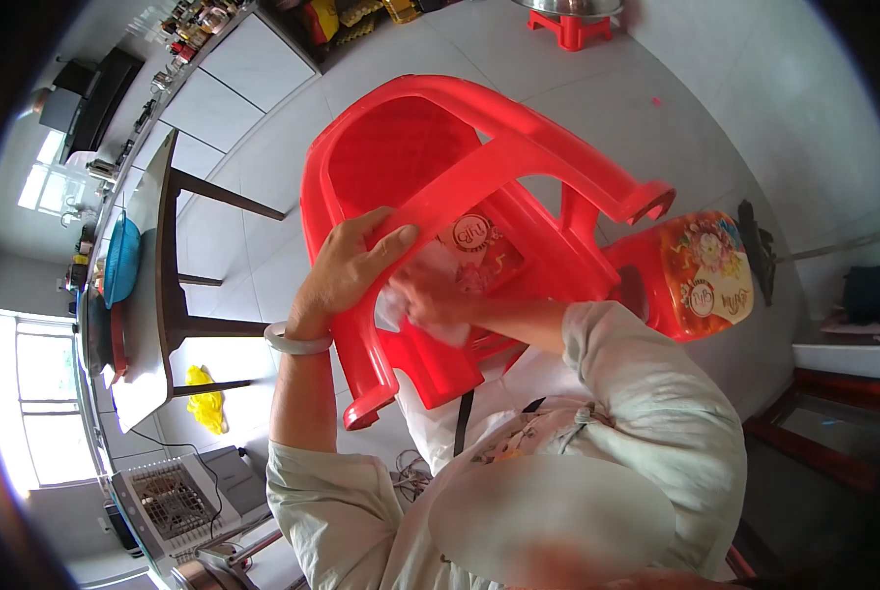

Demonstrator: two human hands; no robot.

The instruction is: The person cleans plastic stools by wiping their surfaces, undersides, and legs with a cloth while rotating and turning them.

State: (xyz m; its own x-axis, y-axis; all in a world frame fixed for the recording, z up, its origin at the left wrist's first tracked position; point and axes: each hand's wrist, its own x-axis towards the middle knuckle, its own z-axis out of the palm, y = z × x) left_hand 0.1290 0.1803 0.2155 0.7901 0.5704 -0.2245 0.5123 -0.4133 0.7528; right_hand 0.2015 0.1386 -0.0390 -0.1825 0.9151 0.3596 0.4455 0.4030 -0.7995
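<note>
A red plastic chair [519,162] is tipped over in front of me, its legs pointing toward me. My left hand [354,264], with a pale bangle on the wrist, grips the chair's edge, thumb lying over the red plastic. Inside the chair frame, my right hand [428,298] is closed on a white cloth [393,307] against the plastic. The hand is slightly blurred, and part of the cloth is hidden behind its fingers. A printed panel with a round emblem shows just beyond that hand.
Right of the chair is a red stool [707,277] with a flowered top. A table [155,285] bearing a blue basin [121,258] stands at left, with a yellow bag [205,400] on the floor near its leg. Farther back, a small red stool [570,29] supports a metal basin.
</note>
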